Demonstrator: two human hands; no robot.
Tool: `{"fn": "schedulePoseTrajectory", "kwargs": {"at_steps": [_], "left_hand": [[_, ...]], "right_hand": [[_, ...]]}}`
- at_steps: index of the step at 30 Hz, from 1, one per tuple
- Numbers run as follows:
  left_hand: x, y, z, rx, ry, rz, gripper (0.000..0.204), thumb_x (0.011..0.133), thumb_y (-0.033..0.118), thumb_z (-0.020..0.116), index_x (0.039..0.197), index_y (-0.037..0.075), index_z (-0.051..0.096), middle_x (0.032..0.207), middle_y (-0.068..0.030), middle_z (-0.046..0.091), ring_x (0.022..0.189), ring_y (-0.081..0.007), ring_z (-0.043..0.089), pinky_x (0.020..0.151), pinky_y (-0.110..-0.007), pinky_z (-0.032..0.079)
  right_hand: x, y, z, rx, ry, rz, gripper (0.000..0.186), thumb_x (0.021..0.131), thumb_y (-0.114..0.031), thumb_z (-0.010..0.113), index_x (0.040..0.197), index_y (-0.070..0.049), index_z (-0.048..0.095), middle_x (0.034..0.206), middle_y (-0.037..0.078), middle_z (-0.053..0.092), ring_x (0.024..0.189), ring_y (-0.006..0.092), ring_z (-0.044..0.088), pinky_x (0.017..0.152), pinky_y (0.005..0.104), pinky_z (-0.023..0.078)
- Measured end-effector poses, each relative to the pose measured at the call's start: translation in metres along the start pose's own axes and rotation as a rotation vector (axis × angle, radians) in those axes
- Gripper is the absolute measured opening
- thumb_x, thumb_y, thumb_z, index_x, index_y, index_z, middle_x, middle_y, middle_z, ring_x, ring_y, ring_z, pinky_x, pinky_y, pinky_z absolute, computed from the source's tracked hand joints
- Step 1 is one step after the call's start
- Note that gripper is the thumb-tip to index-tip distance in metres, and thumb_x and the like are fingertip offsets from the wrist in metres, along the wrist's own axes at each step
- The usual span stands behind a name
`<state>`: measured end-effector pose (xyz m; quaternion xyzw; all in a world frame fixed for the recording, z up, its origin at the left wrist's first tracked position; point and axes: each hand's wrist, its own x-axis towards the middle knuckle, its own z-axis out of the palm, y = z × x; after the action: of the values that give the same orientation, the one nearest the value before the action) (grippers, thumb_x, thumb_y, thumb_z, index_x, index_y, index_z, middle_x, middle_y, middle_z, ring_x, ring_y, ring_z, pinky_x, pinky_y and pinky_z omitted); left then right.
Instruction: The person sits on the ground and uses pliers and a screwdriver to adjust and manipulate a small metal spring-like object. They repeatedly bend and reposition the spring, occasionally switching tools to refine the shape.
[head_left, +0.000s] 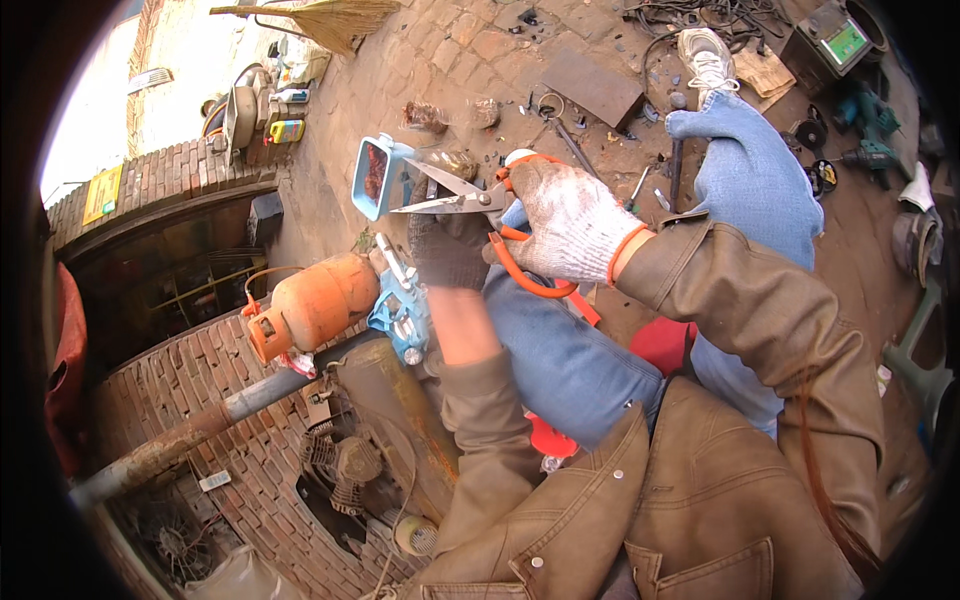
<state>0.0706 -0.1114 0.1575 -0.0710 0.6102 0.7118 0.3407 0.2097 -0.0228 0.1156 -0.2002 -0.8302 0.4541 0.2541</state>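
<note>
My right hand (pixel 580 222), in a white knit glove with an orange cuff, is closed on large scissors (pixel 465 203) with orange handles. The metal blades are spread and point left. My left hand (pixel 450 245), in a dark glove, is closed around a light blue plastic piece (pixel 372 205) shaped like a rectangular frame, with something reddish-brown showing through it. The blades reach across just above the left hand, close to the frame's right side. Whether they touch it, I cannot tell. Part of the frame's near end is hidden by the glove and the blades.
An orange gas cylinder (pixel 330 298) lies left of my left forearm, with light blue and clear plastic parts (pixel 403 315) beside it. On the brick ground ahead are a flat metal block (pixel 597 88) and a broom (pixel 335 20). A green power drill (pixel 873 130) lies far right.
</note>
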Motion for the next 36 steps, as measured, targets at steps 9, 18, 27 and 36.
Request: {"fn": "schedulePoseTrajectory", "kwargs": {"at_steps": [9, 18, 27, 36], "left_hand": [[0.012, -0.012, -0.010, -0.225, -0.872, -0.474, 0.038, 0.102, 0.042, 0.037, 0.093, 0.013, 0.060, 0.072, -0.0002, 0.060, 0.057, -0.0162, 0.052, 0.049, -0.028, 0.042], [-0.003, -0.039, 0.020, 0.205, -0.006, 0.467, 0.044, 0.107, 0.036, 0.041, 0.126, -0.003, 0.052, 0.115, -0.0127, 0.061, 0.101, -0.0171, 0.059, 0.088, -0.031, 0.050], [-0.007, -0.033, 0.026, 0.073, 0.070, 0.678, 0.035, 0.107, 0.035, 0.043, 0.091, 0.007, 0.055, 0.074, -0.0014, 0.055, 0.064, -0.0100, 0.051, 0.054, -0.024, 0.042], [0.009, -0.026, -0.004, 0.184, 0.139, 0.977, 0.042, 0.100, 0.045, 0.055, 0.108, 0.004, 0.054, 0.089, -0.0042, 0.058, 0.078, -0.0114, 0.059, 0.066, -0.026, 0.051]], "right_hand": [[0.027, 0.005, -0.017, 0.430, 0.143, -0.098, 0.035, 0.083, -0.018, 0.073, 0.107, 0.000, 0.054, 0.087, 0.024, 0.063, 0.083, 0.0440, 0.063, 0.068, 0.0453, 0.052], [0.024, -0.003, -0.011, 0.570, 0.131, 0.141, 0.038, 0.082, -0.020, 0.074, 0.108, 0.002, 0.057, 0.090, 0.026, 0.065, 0.086, 0.0443, 0.065, 0.071, 0.0437, 0.053], [0.016, -0.012, -0.013, 0.731, 0.009, 0.171, 0.041, 0.077, -0.025, 0.078, 0.101, 0.002, 0.058, 0.087, 0.020, 0.065, 0.081, 0.0386, 0.065, 0.073, 0.0407, 0.053], [-0.006, -0.011, -0.012, 0.237, 0.000, -0.123, 0.055, 0.075, -0.010, 0.075, 0.123, 0.003, 0.051, 0.106, 0.024, 0.059, 0.094, 0.0415, 0.063, 0.077, 0.0441, 0.053]]}}
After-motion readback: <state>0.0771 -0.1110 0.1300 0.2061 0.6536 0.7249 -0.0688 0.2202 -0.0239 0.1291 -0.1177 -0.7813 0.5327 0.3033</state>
